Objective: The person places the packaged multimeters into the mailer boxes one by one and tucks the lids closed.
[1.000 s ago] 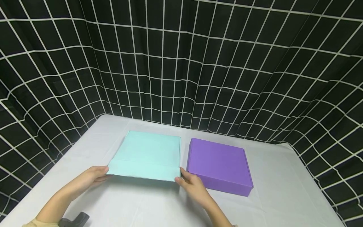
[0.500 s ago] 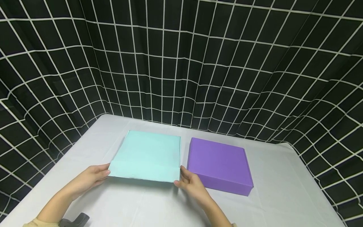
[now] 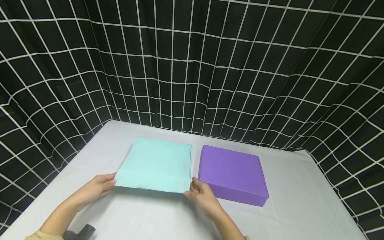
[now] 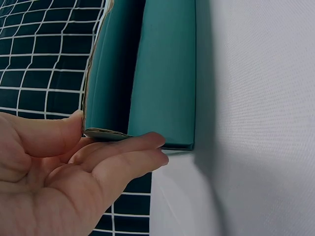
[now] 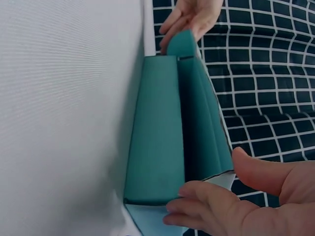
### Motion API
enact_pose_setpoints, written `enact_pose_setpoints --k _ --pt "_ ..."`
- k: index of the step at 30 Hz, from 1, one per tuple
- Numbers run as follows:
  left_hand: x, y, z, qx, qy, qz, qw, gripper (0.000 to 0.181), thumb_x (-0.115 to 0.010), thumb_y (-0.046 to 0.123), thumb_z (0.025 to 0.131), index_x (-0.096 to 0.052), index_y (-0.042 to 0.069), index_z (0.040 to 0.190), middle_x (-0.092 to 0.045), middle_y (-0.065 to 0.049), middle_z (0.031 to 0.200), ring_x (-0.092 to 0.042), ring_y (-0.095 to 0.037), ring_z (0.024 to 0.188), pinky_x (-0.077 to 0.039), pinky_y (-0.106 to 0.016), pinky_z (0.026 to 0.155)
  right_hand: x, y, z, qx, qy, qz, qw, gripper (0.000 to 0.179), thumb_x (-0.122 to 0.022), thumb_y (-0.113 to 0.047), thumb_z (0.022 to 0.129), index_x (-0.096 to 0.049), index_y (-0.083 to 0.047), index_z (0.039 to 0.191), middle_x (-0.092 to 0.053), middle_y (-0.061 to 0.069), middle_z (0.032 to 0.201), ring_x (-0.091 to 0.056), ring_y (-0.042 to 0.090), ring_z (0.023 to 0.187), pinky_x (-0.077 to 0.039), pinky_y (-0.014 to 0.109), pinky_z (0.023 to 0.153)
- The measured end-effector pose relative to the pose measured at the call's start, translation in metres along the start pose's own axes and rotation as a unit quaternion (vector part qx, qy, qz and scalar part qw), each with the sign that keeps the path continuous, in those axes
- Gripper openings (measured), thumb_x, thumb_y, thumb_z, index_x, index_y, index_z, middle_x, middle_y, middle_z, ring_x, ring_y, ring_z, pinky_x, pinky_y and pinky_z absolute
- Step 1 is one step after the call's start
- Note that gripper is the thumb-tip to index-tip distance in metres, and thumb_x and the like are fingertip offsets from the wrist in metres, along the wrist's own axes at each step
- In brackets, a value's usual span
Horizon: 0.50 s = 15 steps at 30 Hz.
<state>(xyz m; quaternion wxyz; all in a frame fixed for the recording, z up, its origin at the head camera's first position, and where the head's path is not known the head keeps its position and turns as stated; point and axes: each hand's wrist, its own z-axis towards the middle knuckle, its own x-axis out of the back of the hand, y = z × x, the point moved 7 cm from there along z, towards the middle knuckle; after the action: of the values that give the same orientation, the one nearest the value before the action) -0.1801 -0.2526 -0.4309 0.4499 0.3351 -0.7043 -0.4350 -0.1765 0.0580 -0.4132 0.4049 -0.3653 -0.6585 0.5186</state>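
A light turquoise cardboard box [image 3: 160, 156] sits left of centre, its lid slightly raised at the near side. The lid's front flap [image 3: 151, 180] hangs forward, and a dark gap shows between it and the box's front wall [image 5: 155, 132]. At the left corner, my left hand [image 3: 97, 187] has its thumb on the flap's edge and its fingers along the box's side. My right hand [image 3: 205, 200] holds the right corner, thumb at the flap's tip and fingers bent against the side wall. The inside of the box is hidden.
Just right of the turquoise box stands a closed purple box [image 3: 232, 170], close to my right hand. Both rest on a white-covered table [image 3: 300, 196]. A black cloth with a white grid [image 3: 186, 66] surrounds the back and sides. A grey device [image 3: 79, 232] lies beside my left forearm.
My left thumb has shifted slightly down along the flap's corner. My right fingers have drawn back a little from the box's side. Both boxes stay in place.
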Motion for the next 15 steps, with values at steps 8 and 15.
enact_pose_setpoints --k 8,15 --pt "-0.0005 0.0016 0.0001 0.008 0.001 0.005 1.0 0.05 -0.036 0.01 0.104 -0.025 -0.028 0.135 -0.028 -0.041 0.143 -0.034 -0.053 0.131 -0.041 -0.049 0.102 -0.0007 -0.0052 -0.0027 0.001 0.001 -0.004 1.0 0.073 -0.059 -0.003 0.092 -0.012 0.027 0.139 -0.017 0.045 0.144 -0.023 0.055 0.134 -0.029 0.058 0.108" --pt "-0.0003 0.0031 -0.0002 0.012 -0.006 0.004 0.9999 0.05 -0.034 0.009 0.104 -0.023 -0.029 0.135 -0.025 -0.042 0.143 -0.031 -0.053 0.131 -0.039 -0.049 0.102 -0.0015 -0.0066 -0.0013 0.005 -0.004 -0.015 0.9999 0.072 -0.06 -0.002 0.092 -0.014 0.028 0.139 -0.02 0.045 0.143 -0.026 0.055 0.133 -0.032 0.055 0.107"
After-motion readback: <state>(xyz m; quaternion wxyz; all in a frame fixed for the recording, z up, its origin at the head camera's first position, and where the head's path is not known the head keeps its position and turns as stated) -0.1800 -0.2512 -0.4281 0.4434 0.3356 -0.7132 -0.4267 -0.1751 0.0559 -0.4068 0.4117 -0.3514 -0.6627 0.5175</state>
